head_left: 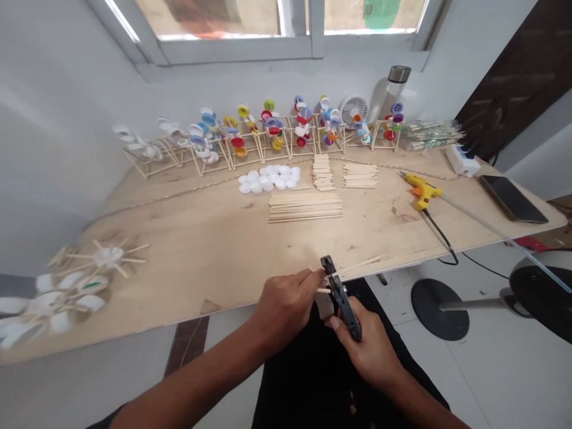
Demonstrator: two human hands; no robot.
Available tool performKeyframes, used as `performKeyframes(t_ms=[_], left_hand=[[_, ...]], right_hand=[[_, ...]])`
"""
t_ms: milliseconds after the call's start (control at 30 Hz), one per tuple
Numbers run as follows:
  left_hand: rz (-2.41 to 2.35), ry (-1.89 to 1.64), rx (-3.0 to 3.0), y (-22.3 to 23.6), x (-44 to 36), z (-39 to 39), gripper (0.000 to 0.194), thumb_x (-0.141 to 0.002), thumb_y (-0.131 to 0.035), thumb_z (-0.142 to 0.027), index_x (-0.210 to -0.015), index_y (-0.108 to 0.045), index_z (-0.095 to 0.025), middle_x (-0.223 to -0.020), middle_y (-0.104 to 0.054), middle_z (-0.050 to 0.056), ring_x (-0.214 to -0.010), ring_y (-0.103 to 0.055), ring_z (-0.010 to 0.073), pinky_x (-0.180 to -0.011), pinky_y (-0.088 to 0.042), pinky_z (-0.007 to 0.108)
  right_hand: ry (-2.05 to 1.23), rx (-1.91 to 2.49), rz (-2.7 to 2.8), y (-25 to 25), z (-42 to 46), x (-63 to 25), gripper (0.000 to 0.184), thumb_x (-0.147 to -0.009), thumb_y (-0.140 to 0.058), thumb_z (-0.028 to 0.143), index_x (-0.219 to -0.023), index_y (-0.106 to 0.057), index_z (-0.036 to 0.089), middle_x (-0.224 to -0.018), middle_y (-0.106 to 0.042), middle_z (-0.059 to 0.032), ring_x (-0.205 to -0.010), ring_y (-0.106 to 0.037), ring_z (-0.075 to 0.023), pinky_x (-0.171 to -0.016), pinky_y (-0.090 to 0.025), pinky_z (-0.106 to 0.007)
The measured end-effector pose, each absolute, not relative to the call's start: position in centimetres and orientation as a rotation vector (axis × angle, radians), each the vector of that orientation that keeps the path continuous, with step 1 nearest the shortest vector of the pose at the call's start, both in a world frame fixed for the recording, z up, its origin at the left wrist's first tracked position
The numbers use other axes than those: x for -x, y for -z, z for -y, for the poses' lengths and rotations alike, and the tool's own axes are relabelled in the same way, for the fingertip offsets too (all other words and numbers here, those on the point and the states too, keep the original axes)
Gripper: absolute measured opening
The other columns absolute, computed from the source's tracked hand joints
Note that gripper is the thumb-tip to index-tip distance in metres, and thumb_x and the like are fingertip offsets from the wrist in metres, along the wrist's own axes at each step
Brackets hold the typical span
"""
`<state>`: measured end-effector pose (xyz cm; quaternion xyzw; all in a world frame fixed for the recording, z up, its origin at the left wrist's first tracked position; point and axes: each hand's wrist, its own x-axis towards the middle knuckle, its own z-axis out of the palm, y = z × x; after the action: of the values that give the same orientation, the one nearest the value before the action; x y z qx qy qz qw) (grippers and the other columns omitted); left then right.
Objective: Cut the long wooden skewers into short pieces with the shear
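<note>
Pale wooden tabletop (179, 238) under a grey-framed window (236, 52); stock is sorted mid-table: long thin pale wooden sticks (305, 208), two shorter stick batches (322, 173) (360, 176), round white plastic caps (268, 179). Yellow plastic glue gun (422, 190) parked to the right.

Work is at the front table edge, above the lap. Left hand (286, 310): fingers pinched on a thin pale wooden stick (361, 264), right beside the tool. Right hand (369, 339): fingers wrapped round the handles of a dark grey hand cutter (339, 292), stick crossing at its head.

Step looks like cutting stick to length. Can't tell if the blade has bitten. Next move calls for steady stick, square alignment, firm squeeze, left fingertips clear of the blade.
</note>
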<state>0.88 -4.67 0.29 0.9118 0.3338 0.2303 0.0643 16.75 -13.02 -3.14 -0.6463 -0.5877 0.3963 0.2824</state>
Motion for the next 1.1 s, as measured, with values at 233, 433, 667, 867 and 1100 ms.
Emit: performKeyframes(t_ms=[233, 433, 667, 867, 1100], left_hand=[[-0.885, -0.479, -2.352, -2.9, -0.5, 4.2, 0.023, -0.089, -0.035, -0.019, -0.091, -0.057, -0.016, -0.075, -0.067, 0.002, -0.065, -0.061, 0.0113, -0.058, -0.045, 0.020], [-0.918, -0.508, -2.445, -2.1, -0.5, 4.1, 0.025, -0.090, -0.033, -0.021, -0.088, -0.057, -0.016, -0.073, -0.066, 0.002, -0.063, -0.061, 0.0113, -0.057, -0.045, 0.021], [-1.136, -0.711, -2.991, 0.3, -0.8, 4.7, 0.022, -0.086, -0.040, -0.013, -0.102, -0.056, -0.011, -0.062, -0.060, 0.002, -0.049, -0.053, 0.0127, -0.046, -0.038, 0.023], [-0.986, -0.595, -2.560, -0.8, -0.6, 4.2, 0.022, -0.088, -0.035, -0.017, -0.092, -0.056, -0.014, -0.074, -0.066, 0.003, -0.062, -0.060, 0.0125, -0.055, -0.043, 0.021], [-0.822, -0.337, -2.172, -3.3, -0.1, 3.1, 0.032, -0.092, -0.031, -0.026, -0.075, -0.055, -0.015, -0.059, -0.052, -0.004, -0.052, -0.047, 0.0073, -0.053, -0.038, 0.018]], right_hand=[[-1.000, 1.709, 1.653, 2.4, 13.4, -17.1, 0.017, -0.084, -0.045, 0.034, -0.084, -0.054, 0.020, -0.066, -0.062, -0.0010, -0.059, -0.060, -0.0173, -0.055, -0.042, -0.025], [-1.011, 1.751, 1.607, 3.0, 13.1, -16.7, 0.024, -0.085, -0.044, 0.040, -0.081, -0.057, 0.019, -0.062, -0.063, -0.0026, -0.059, -0.061, -0.0193, -0.054, -0.042, -0.025], [-1.052, 1.770, 1.544, 3.0, 12.6, -16.4, 0.019, -0.084, -0.046, 0.036, -0.078, -0.053, 0.020, -0.062, -0.063, -0.0008, -0.059, -0.061, -0.0176, -0.053, -0.041, -0.024], [-1.048, 1.768, 1.594, 2.6, 12.7, -16.8, 0.014, -0.083, -0.048, 0.032, -0.080, -0.053, 0.020, -0.064, -0.062, -0.0004, -0.059, -0.060, -0.0171, -0.055, -0.040, -0.024], [-1.016, 1.738, 1.625, 2.6, 13.0, -16.8, 0.016, -0.083, -0.048, 0.034, -0.082, -0.055, 0.020, -0.065, -0.063, -0.0017, -0.059, -0.060, -0.0175, -0.054, -0.040, -0.024]])
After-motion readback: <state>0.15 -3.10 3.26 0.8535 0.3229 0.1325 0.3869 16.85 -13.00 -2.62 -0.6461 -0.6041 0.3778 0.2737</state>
